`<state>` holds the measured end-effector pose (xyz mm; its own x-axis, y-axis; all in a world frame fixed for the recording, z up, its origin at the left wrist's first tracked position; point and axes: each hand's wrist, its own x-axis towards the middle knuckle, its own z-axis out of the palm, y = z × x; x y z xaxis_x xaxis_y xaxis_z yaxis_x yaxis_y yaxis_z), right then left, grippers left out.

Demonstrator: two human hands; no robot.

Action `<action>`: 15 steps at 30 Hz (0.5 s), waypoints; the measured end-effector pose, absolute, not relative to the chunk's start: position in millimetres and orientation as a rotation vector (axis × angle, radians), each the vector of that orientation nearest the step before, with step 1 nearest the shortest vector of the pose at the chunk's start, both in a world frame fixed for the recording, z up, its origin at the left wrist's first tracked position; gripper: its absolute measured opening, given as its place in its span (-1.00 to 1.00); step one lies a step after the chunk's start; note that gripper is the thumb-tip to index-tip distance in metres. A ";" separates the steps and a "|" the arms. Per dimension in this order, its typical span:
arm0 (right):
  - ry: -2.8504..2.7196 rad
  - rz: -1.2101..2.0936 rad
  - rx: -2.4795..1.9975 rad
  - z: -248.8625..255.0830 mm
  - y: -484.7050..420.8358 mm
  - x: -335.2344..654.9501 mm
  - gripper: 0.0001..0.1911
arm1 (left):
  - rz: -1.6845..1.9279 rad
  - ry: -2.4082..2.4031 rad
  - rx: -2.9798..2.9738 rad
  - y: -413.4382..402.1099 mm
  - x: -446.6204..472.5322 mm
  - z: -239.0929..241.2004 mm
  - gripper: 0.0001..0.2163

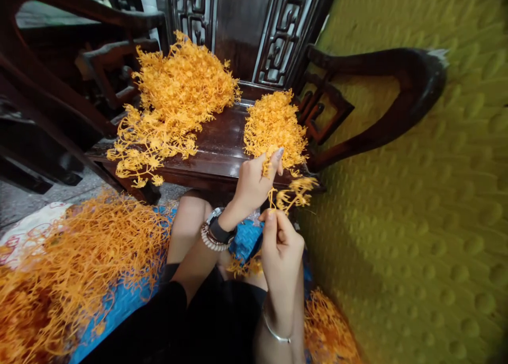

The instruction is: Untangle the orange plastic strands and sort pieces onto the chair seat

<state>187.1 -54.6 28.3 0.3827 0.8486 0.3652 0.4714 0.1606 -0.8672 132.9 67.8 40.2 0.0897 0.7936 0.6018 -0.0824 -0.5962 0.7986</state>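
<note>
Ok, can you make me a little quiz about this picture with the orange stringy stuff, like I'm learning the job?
1. True or false: the right hand pinches an orange sprig between thumb and finger.
2. On the dark wooden seat, which heap is bigger?
A) the left pile
B) the right pile
C) neither, they match
3. Fill in the colour: a thin ____ bangle circles the right wrist.

Key: 1. True. 2. A. 3. Silver.

Hands (282, 243) at a branched orange sprig (298, 193) before a dark wooden chair (222, 139).
</note>
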 end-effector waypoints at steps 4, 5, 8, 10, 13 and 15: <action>-1.157 0.421 -1.425 38.7 -47.1 183.3 -0.70 | 1.410 0.541 1.524 86.8 148.2 58.9 -0.54; -1.124 0.436 -1.407 41.7 -46.3 183.7 -0.70 | 1.346 0.502 1.458 90.8 152.1 63.8 -0.53; -1.034 0.474 -1.347 48.4 -46.0 184.2 -0.67 | 1.177 0.453 1.259 100.4 163.5 80.9 -0.54; -0.980 0.510 -1.288 49.5 -46.2 184.2 -0.65 | 1.124 0.463 1.169 104.0 170.9 93.0 -0.55; -0.892 0.524 -1.218 47.5 -45.1 186.7 -0.62 | 1.086 0.452 1.126 103.7 184.6 107.1 -0.55; -0.837 0.505 -1.191 46.0 -43.3 190.8 -0.61 | 1.060 0.440 1.114 100.5 195.8 112.0 -0.56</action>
